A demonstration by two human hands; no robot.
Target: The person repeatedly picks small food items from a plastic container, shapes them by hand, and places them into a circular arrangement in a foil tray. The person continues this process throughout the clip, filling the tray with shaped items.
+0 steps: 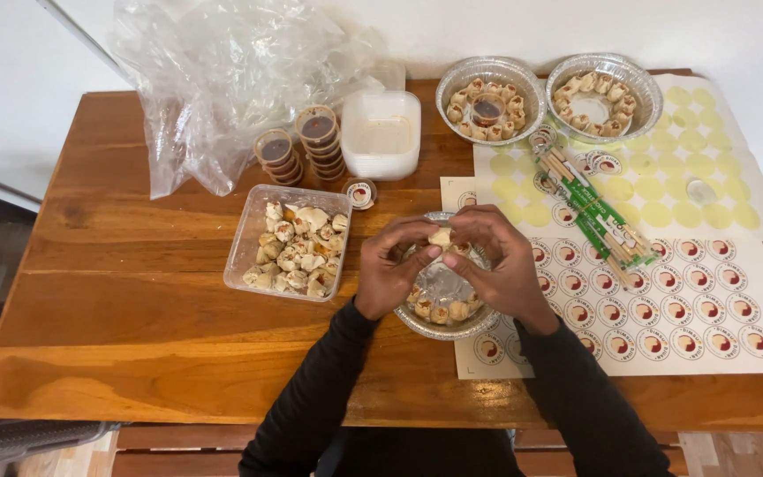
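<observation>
- Both hands meet over a round foil tray [446, 329] in the middle of the wooden counter [134, 291]. The left hand [392, 265] and right hand [498, 261] are curled in, fingertips pinched together on one pale dumpling [440, 237] held just above the tray's far rim.
- Looks like a two-handed pinch so the piece can be eased down into a gap without knocking its neighbours. More dumplings already line the near edge of the tray, and its middle is bare foil.
- Just left of the tray there's a clear plastic tub [240, 265] piled with loose dumplings, right beside the left hand, so it's an easy reach.
- Behind that, two stacks of small sauce cups [318, 132] with dark sauce, plus an empty white container [381, 132] and a crumpled clear plastic bag [222, 71].
- At the back sit two more foil trays: the filled tray with sauce cup [490, 99] in the centre, and a filled tray without sauce [603, 95], dumplings ringed round an open centre.
- On the right, sticker sheets [664, 309] lie flat under the front tray's edge, with a bundle of wrapped chopsticks [598, 216] lying on top of them.
</observation>
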